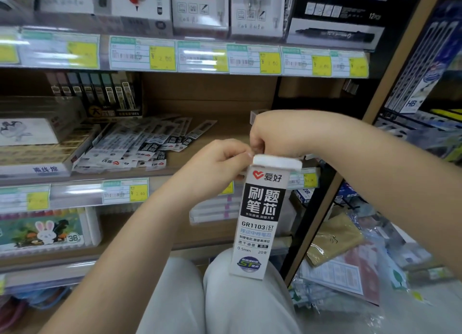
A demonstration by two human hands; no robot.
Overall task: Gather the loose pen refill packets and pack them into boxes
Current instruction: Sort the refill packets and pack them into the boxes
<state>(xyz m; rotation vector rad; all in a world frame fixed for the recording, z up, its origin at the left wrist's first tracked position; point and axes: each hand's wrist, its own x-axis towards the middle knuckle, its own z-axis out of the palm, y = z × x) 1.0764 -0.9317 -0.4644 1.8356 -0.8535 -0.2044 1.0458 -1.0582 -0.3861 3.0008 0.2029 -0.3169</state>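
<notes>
Refill packets [140, 146] fanned out loose across the middle shelf [200, 131], overlapping one another, just right of a display tray of erasers [32, 156] and below a rack of lead tubes [100, 93]. Thin, flat, printed sleeves; probably light and a little slippery, apt to slide apart when lifted as a stack. Best squared into a bundle first, then pinched across the short width near the middle so the ends do not droop or splay.

Refill box [260, 216] held upright above the lap, bottom corner resting near the knee [240, 296], white top flap [276, 161] bent over at the mouth. Thin card, stiff enough along its length but easily crushed at the open end; better gripped by the side walls below the flap than by the flap itself.

Left hand [212, 168] curled at the box's upper left corner, fingertips [246, 155] pinching there at the flap's edge. Right hand [277, 133] closed above the flap, seemingly gripping something small at the top of the box, though what exactly sits under those fingers is hidden. Whether the flap is being opened or tucked shut cannot be told from this angle.

Price labels [160, 56] lined along the shelf edges; more stock in bags on the floor [350, 258] to the right.
</notes>
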